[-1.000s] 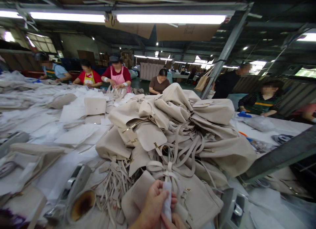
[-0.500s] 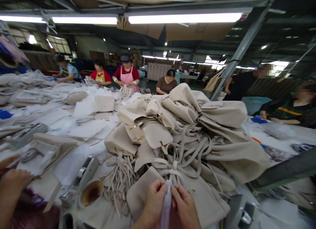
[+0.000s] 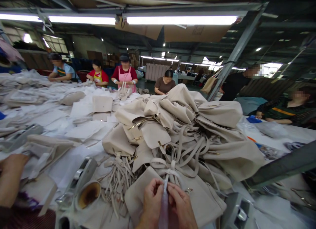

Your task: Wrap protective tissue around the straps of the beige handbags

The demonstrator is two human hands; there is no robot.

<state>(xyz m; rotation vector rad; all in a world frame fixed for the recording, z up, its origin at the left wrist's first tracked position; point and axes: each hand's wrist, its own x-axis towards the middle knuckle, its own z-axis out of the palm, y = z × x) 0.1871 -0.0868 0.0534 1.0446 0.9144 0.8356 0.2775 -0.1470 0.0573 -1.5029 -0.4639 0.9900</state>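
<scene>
A narrow translucent plastic sleeve (image 3: 163, 209) hangs between my two hands, and a thin beige strap (image 3: 166, 179) runs from its upper end. My left hand (image 3: 151, 201) pinches the sleeve's upper end from the left. Across from it, my right hand (image 3: 179, 202) pinches the same end with thumb and fingers. Both hands are over a beige bag (image 3: 203, 201) lying flat, whose looped handle (image 3: 173, 165) stands just beyond the fingertips. How far the strap reaches inside the sleeve is hard to make out.
Beyond my hands rises a big pile of beige bags (image 3: 177, 107). Loose thin straps (image 3: 120, 176) lie to the left, beside a tape roll (image 3: 89, 195) and a metal device (image 3: 81, 176). A neighbour's hand (image 3: 12, 169) is at far left. A slanted metal beam (image 3: 278, 171) crosses at right.
The view has shifted slightly. My fingers have worked a little along the sleeve's upper end, and more strap shows above them. The neighbour's hand at left has moved up over a bag.
</scene>
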